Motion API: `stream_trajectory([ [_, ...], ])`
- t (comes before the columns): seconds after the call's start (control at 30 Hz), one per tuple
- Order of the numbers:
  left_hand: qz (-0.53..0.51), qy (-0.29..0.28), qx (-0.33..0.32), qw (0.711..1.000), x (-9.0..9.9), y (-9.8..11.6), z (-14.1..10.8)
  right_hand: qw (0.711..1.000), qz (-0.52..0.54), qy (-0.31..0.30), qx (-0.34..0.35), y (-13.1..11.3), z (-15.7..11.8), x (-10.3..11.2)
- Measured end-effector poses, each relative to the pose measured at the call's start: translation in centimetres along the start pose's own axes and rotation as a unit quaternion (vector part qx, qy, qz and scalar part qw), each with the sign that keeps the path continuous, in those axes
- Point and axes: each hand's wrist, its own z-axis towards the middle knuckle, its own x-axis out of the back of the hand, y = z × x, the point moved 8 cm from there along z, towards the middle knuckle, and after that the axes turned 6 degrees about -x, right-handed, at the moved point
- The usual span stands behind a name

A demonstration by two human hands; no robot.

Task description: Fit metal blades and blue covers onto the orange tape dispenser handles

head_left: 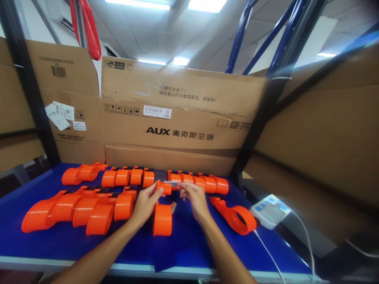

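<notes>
Both my hands meet above the middle of the blue table. My left hand (148,200) is closed, thumb and fingers pinching a small orange plastic piece (166,189). A thin grey strip (171,184) lies along the top of that piece. Its right end is between the fingertips of my right hand (194,196), which are pinched together. Just below stands an orange ring-shaped holder (162,221), with a small greyish flap at its upper right. Behind my hands lies a dark flat rectangular object (160,174).
Rows of orange ring-shaped holders stand at the left (99,217) and back right (207,182) of the blue table (130,252). One more holder (242,221) lies at right beside a white power strip (269,211) with cables. Cardboard (183,122) and dark frame posts wall the back.
</notes>
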Motion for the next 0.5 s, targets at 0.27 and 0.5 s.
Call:
stream_trajectory([
  [0.27, 0.008, -0.021, 0.003, 1.000, -0.2, -0.2, 0.0, 1.000, -0.002, -0.022, -0.005, 0.2, -0.3, -0.8],
  [0.5, 0.013, -0.060, -0.007, 0.998, -1.1, 0.5, -0.2, 0.999, -0.021, -0.044, 0.008, 0.3, -0.2, -1.4],
])
